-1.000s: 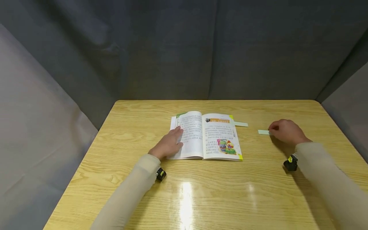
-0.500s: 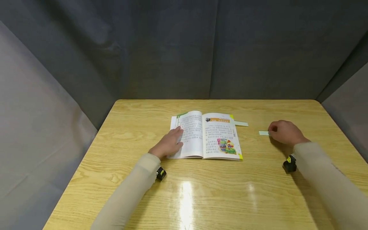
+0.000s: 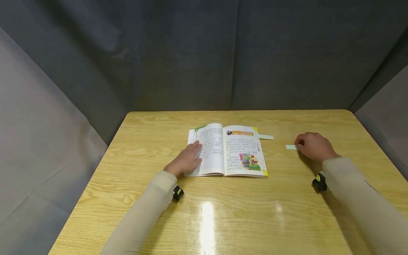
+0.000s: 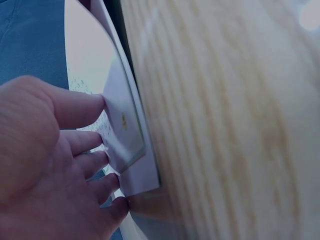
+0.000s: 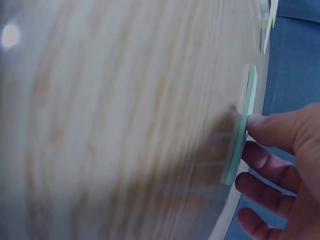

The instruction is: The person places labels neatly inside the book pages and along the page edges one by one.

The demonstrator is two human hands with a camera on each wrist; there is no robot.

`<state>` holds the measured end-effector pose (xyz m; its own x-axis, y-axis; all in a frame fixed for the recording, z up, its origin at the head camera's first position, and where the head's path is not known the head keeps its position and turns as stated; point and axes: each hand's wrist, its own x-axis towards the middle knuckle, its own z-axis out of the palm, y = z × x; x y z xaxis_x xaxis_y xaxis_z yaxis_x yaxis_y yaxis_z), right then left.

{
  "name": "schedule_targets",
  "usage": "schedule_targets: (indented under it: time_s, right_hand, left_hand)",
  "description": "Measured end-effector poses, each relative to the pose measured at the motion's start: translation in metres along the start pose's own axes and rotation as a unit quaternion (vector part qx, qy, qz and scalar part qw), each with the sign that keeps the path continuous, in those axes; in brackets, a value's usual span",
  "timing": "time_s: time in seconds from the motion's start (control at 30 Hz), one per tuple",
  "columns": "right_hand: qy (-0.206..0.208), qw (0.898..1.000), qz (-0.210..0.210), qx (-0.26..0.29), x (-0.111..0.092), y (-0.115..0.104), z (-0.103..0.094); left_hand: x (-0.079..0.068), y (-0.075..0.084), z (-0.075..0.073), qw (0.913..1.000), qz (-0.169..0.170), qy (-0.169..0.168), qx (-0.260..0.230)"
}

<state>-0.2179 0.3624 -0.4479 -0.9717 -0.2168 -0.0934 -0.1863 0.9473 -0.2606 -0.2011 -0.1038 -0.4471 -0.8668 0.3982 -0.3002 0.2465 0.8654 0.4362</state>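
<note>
An open book (image 3: 243,145) with printed pages and a coloured cartoon lies on the wooden table. My left hand (image 3: 188,159) rests on its left page with fingers spread; in the left wrist view the fingertips lie against the page (image 4: 82,55). From the right page's upper outer edge sticks out a pale green paper strip (image 3: 266,137). To the right of the book, my right hand (image 3: 315,146) pinches a narrow pale green sticky-note pad (image 3: 290,147) with thumb and forefinger. In the right wrist view the pad (image 5: 237,145) lies along the tabletop, thumb at its edge, the other fingers loosely bent.
The wooden table (image 3: 239,212) extends around the book, with a bright light reflection near its front. Dark grey curtain (image 3: 185,56) hangs behind the table, and lighter cloth (image 3: 41,141) hangs at the left. A small black camera (image 3: 319,182) sits at the right wrist.
My right hand has shifted slightly left, so its fingertips cover a little more of the pad. The left hand and the book stay in place.
</note>
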Motion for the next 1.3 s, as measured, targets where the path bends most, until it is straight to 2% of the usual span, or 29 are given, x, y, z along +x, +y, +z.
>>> schedule_targets:
  time_s: [0.4,0.97,1.2,1.3]
  right_hand:
    - [0.033,0.998,-0.016,-0.041,-0.0023,-0.0009,0.0042]
    - [-0.023,1.000,-0.012,0.015,0.0030,-0.0003,0.0050]
    - [-0.048,0.998,0.029,0.042,0.0059,-0.0062,0.0009]
    - [-0.052,0.996,0.029,0.063,0.0076,-0.0084,0.0009]
  left_hand:
    - [-0.0007,0.0026,-0.0023,1.0000,0.003,-0.005,0.002]
    - [0.0002,0.0003,-0.0023,0.9999,0.006,-0.006,0.007]
    - [0.0003,-0.0007,-0.0022,1.0000,0.002,-0.007,-0.002]
    - [0.0007,-0.0017,-0.0006,1.0000,0.000,-0.007,-0.003]
